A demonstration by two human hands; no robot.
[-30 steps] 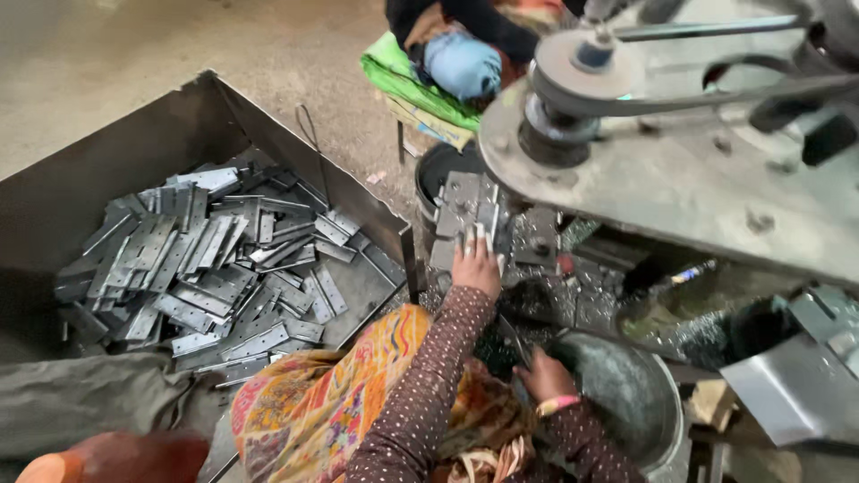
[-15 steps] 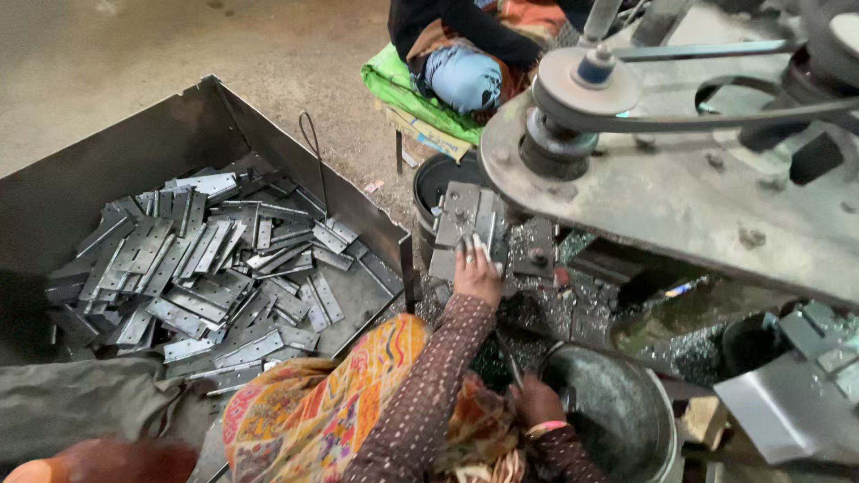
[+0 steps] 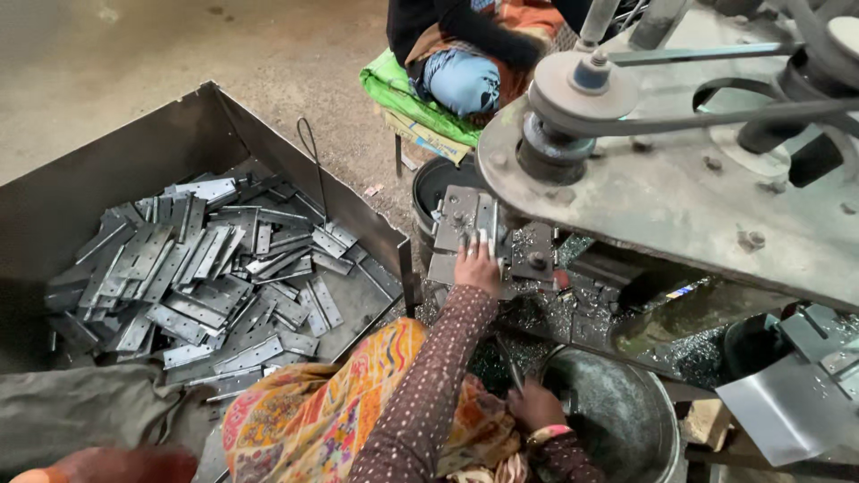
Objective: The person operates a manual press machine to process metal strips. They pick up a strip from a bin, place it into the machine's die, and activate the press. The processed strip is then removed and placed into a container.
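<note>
My left hand (image 3: 479,266) reaches forward to the press machine's fixture (image 3: 461,224), with its fingertips on a flat grey metal plate (image 3: 488,225) that stands there. The brown dotted sleeve (image 3: 429,376) runs back toward me. My right hand (image 3: 535,404), with a bangle at the wrist, rests curled at the near rim of a round metal bucket (image 3: 626,420). What it grips, if anything, is hidden. Metal shavings (image 3: 573,313) lie around the fixture.
A large steel bin (image 3: 116,156) at the left holds several drilled metal plates (image 3: 206,268). The machine's pulley and belt (image 3: 582,98) overhang at the right. Another person (image 3: 465,54) sits beyond on a green cushion. A dark bucket (image 3: 438,183) stands behind the fixture.
My right hand has dropped lower, to the near rim of the bucket. My left hand stays on the plate at the fixture.
</note>
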